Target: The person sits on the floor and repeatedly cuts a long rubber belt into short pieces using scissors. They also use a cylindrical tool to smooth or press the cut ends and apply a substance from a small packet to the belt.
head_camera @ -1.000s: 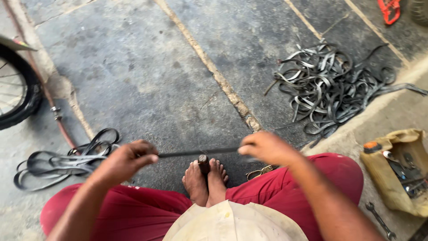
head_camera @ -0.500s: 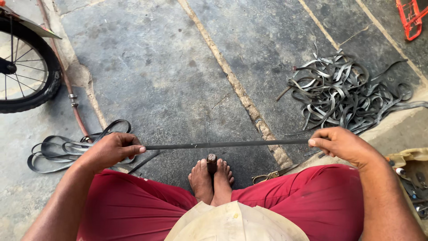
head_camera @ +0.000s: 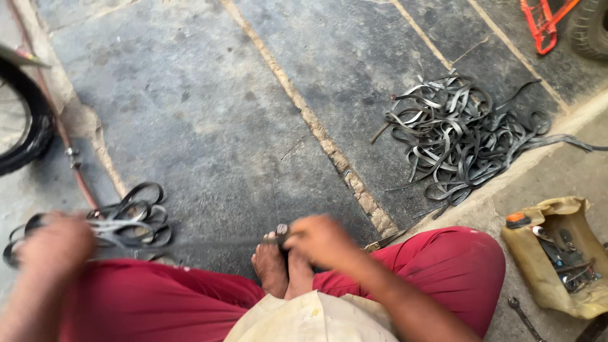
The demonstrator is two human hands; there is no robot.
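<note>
We note a grey stone floor with pale joints. A bicycle wheel stands at the left edge. A large heap of cut rubber strips lies on the floor to the right, and a smaller bundle of rubber loops lies to the left. An open tan bag of tools sits at the right. Our left hand and right hand are both blurred. A thin rubber strip runs between them, above our bare feet. We cannot tell how the fingers are set.
</note>
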